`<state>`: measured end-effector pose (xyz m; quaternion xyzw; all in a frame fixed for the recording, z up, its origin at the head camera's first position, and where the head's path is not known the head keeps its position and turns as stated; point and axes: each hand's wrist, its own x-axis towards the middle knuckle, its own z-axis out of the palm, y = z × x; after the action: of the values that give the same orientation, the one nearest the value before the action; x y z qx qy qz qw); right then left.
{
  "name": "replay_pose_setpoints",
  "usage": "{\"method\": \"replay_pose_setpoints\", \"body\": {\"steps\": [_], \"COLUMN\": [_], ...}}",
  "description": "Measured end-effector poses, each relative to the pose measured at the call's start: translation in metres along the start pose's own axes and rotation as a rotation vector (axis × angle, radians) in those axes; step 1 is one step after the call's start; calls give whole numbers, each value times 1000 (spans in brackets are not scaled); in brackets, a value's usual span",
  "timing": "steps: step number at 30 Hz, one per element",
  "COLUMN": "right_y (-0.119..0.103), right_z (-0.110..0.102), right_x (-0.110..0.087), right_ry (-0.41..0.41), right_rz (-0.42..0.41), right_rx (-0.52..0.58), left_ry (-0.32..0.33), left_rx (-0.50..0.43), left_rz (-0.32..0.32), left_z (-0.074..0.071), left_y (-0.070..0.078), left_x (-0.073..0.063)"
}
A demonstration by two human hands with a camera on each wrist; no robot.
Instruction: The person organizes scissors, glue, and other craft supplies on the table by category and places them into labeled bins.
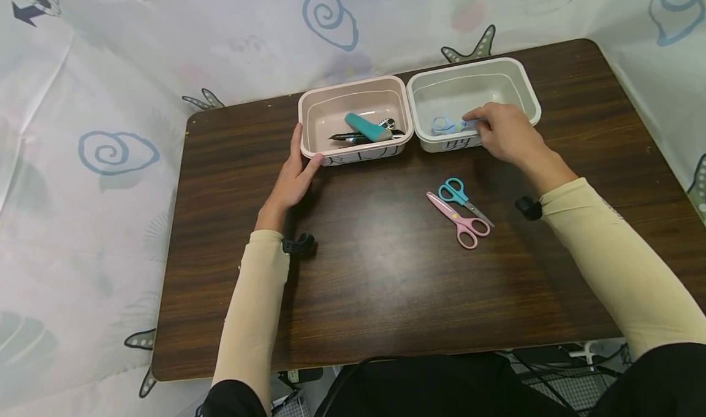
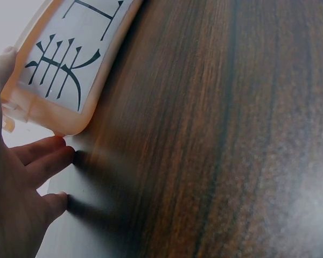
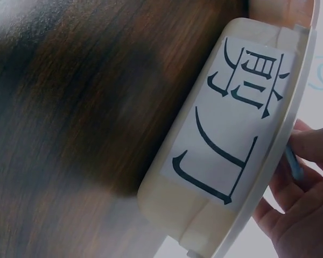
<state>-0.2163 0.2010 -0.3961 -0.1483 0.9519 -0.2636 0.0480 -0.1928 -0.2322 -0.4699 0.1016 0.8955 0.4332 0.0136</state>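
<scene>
My right hand [image 1: 508,132] reaches over the front rim of the pale green bin [image 1: 531,96] and pinches light blue scissors [image 1: 448,125], whose looped handles show inside the bin. In the right wrist view a bit of blue shows between thumb and fingers. My left hand [image 1: 288,181] rests at the front left corner of the pink bin [image 1: 309,111], its thumb at the front rim and its fingers fairly straight along the side. Inside the pink bin lie a teal-handled cutter [image 1: 368,127] and several dark pen-like tools [image 1: 344,136].
Teal-handled scissors [image 1: 453,191] and pink scissors [image 1: 460,221] lie overlapping on the brown wooden table [image 1: 353,294], in front of the bins. Both bins carry white labels with black characters. A patterned curtain [image 1: 248,37] hangs behind the table.
</scene>
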Motion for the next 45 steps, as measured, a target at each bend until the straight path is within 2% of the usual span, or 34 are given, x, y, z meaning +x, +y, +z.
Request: {"method": "replay_pose_setpoints", "body": {"steps": [9, 17, 23, 27, 39, 45], "right_y": [6, 12, 13, 11, -15, -25], "right_z": [1, 1, 2, 3, 1, 1], "right_x": [-2, -5, -7, -9, -28, -46], "right_ry": [5, -76, -71, -26, 238, 267], "right_rz": [-42, -46, -46, -67, -164, -244], "right_rx": [-7, -83, -130, -137, -161, -202], "left_ry": [0, 0, 3, 6, 10, 4], "left_rx": [3, 7, 4, -3, -1, -4], "left_rz": [-4, -14, -7, -2, -4, 1], "left_z": [1, 2, 2, 1, -1, 0], "left_y": [0, -2, -2, -1, 2, 0], "left_x": [1, 2, 2, 1, -1, 0]}}
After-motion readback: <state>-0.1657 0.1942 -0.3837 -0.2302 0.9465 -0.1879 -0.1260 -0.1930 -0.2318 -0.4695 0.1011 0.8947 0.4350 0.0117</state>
